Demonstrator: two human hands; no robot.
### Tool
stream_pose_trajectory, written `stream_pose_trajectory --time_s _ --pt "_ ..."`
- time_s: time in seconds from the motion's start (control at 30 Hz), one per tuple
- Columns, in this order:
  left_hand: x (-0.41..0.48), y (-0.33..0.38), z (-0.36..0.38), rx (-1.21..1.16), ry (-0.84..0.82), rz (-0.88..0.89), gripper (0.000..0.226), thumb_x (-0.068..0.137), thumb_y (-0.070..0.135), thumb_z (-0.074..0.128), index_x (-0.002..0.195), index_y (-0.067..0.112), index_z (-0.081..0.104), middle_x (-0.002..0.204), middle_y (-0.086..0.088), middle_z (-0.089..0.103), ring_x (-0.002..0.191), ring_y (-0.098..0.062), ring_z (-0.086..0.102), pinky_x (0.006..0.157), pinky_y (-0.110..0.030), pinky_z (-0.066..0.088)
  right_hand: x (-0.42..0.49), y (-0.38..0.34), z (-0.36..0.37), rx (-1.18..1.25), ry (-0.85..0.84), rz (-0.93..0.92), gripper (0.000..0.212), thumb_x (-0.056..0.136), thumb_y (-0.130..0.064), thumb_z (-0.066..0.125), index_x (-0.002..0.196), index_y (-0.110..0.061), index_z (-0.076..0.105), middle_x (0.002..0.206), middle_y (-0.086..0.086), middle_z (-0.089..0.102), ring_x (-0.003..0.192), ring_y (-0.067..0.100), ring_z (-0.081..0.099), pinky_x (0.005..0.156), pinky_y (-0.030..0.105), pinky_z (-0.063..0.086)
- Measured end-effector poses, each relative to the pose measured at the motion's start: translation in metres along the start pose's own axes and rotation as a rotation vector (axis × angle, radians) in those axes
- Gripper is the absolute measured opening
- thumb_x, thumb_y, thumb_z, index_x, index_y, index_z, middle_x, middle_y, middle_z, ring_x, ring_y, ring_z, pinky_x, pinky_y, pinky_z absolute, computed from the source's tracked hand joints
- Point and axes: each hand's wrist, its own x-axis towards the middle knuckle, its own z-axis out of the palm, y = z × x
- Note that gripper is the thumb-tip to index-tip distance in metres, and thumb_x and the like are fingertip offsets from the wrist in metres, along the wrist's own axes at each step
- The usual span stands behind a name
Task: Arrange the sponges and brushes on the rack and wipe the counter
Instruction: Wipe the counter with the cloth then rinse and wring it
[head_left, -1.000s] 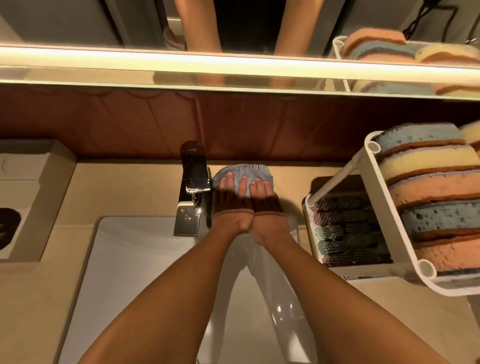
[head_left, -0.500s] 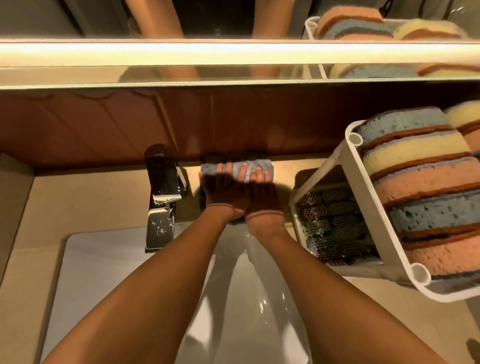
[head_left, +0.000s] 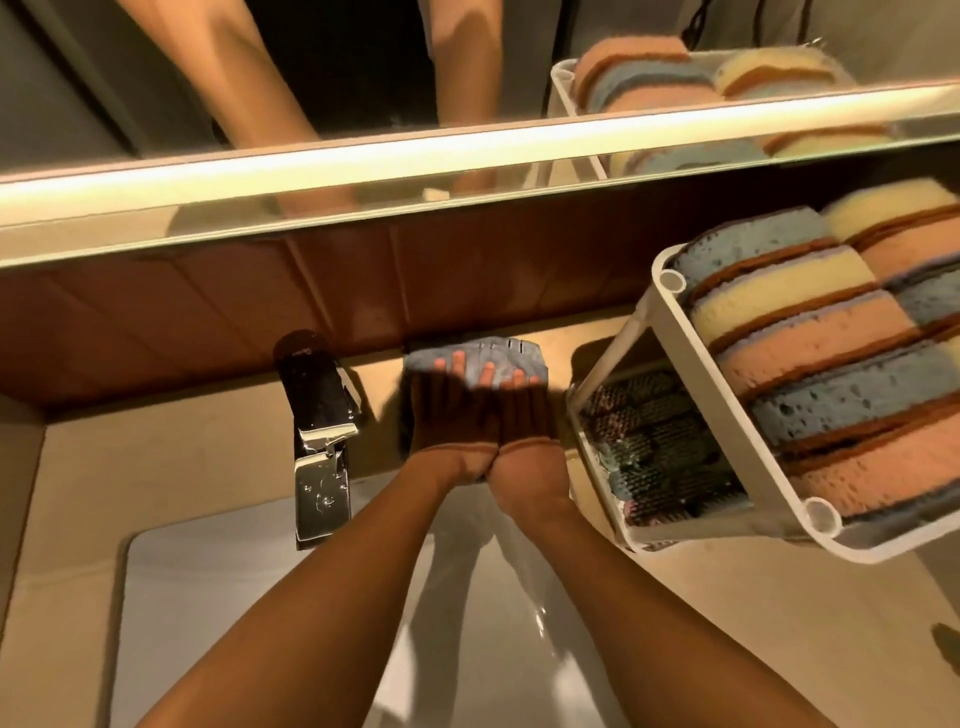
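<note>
A blue-grey cloth (head_left: 496, 356) lies bunched on the beige counter (head_left: 171, 467) against the back wall, right of the faucet. My left hand (head_left: 449, 415) and my right hand (head_left: 524, 410) press side by side on it, fingers flat over the fabric. A white two-tier rack (head_left: 727, 415) stands at the right. Its upper tier is packed with several blue, yellow and pink sponges (head_left: 810, 353) standing on edge. Its lower tier holds several dark scrub brushes (head_left: 654, 447) laid in rows.
A chrome faucet (head_left: 319, 441) stands left of my hands, spout over the white sink (head_left: 260, 623) below my forearms. A lit mirror ledge (head_left: 415, 156) runs above the brown backsplash. Counter surface continues at the left and in front of the rack.
Both hands pushed the cloth back from beside the faucet to the wall, bunching it up. The view shifted, so the faucet and rack changed place in frame.
</note>
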Motion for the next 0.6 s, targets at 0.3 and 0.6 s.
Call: stream_pose_trajectory --time_s 0.3,0.6 --pt "0.010 -0.005 -0.015 -0.148 0.052 0.038 0.079 0.090 0.061 0.006 0.160 0.027 0.018 0.166 -0.011 0.015 0.152 -0.035 0.013 0.119 -0.056 -0.001 0.025 0.001 0.000 0.108 0.055 0.047 0.054 0.086 -0.028 0.041 0.127 0.001 0.063 0.126 0.026 0.062 0.119 0.045 0.060 0.099 0.060 0.047" --pt "0.024 -0.004 -0.010 0.015 0.217 0.057 0.054 0.093 0.048 0.036 0.136 0.025 0.061 0.131 -0.012 0.060 0.114 -0.036 0.052 0.100 -0.052 0.029 0.044 0.007 0.000 0.109 0.062 0.057 0.073 0.082 -0.044 0.032 0.131 0.000 0.061 0.131 0.025 0.061 0.125 0.041 0.057 0.106 0.054 0.043"
